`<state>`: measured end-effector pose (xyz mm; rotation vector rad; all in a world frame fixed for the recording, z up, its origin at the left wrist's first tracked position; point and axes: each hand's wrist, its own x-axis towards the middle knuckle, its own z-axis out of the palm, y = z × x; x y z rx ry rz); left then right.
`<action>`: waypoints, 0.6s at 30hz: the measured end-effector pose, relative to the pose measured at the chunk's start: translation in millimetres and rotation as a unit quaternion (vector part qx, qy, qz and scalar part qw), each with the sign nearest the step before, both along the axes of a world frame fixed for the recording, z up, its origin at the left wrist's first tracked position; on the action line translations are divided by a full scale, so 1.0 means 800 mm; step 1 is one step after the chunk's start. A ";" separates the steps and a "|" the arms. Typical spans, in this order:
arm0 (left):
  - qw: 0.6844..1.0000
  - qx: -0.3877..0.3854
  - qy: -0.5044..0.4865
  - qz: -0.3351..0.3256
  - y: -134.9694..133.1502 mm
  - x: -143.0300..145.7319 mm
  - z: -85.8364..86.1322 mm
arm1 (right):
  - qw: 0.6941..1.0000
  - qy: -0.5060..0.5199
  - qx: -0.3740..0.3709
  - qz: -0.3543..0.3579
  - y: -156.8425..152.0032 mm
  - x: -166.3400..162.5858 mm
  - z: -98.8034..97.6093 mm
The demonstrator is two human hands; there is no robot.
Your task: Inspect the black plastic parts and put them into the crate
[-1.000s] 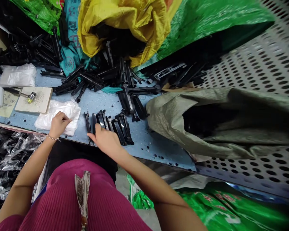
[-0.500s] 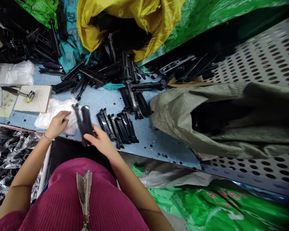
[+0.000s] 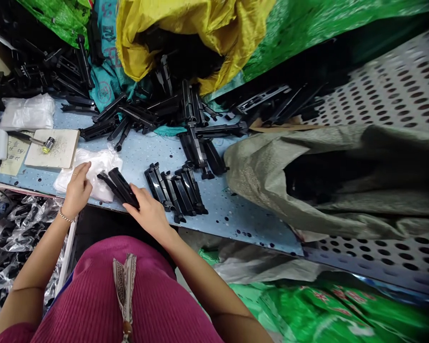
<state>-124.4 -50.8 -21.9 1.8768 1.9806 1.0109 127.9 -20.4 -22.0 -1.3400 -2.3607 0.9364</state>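
The left hand (image 3: 76,188) lies nearly open on the white plastic bags (image 3: 100,164), with fingers stretched and gripping nothing that I can see. At its 3 o'clock is a pair of black parts (image 3: 117,186), their far ends over the edge of the bags, and the right hand (image 3: 148,214) is closed around their near ends. I judge it best to keep both parts parallel and the bags pressed flat. The row of black parts (image 3: 175,190) lies just beside the right hand, at its 2 o'clock, and could be knocked. The grey sack (image 3: 271,176) lies well apart, at 3 o'clock.

Bare tabletop (image 3: 219,212) between parts (image 3: 175,190) and sack (image 3: 264,162)
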 end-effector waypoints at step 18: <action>0.999 -0.016 0.007 -0.035 -0.001 -0.009 -0.006 | 0.927 -0.132 0.201 0.288 0.094 -0.004 0.025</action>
